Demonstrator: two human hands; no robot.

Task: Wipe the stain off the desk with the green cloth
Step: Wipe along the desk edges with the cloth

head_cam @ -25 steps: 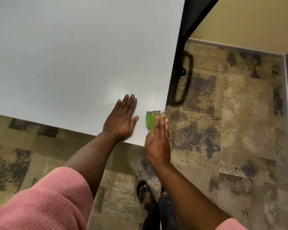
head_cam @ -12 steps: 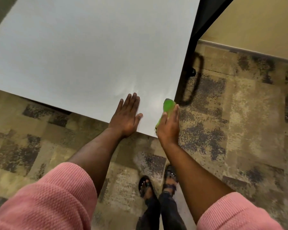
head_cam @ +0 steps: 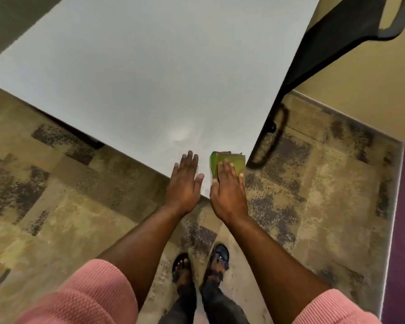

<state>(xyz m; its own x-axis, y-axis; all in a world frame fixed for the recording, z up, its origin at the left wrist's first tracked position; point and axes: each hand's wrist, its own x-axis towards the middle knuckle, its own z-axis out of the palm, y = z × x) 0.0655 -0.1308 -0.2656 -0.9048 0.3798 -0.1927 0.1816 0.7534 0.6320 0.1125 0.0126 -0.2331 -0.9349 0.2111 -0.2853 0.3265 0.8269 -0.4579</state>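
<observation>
A folded green cloth lies flat on the near right corner of the white desk. My right hand presses down on it, fingers spread over its near half. My left hand rests flat and open on the desk edge just left of the cloth, holding nothing. A faint pale smudge shows on the desk surface a little beyond my left hand. No dark stain is visible.
A black chair stands at the desk's right side, its leg reaching the floor by the corner. Patterned carpet surrounds the desk. My sandalled feet stand just below the corner. A beige wall runs at right.
The cloth has gone from bunched and tilted at the desk edge to lying flat under my right hand. The camera view has tilted and widened; my left hand stays flat beside it.
</observation>
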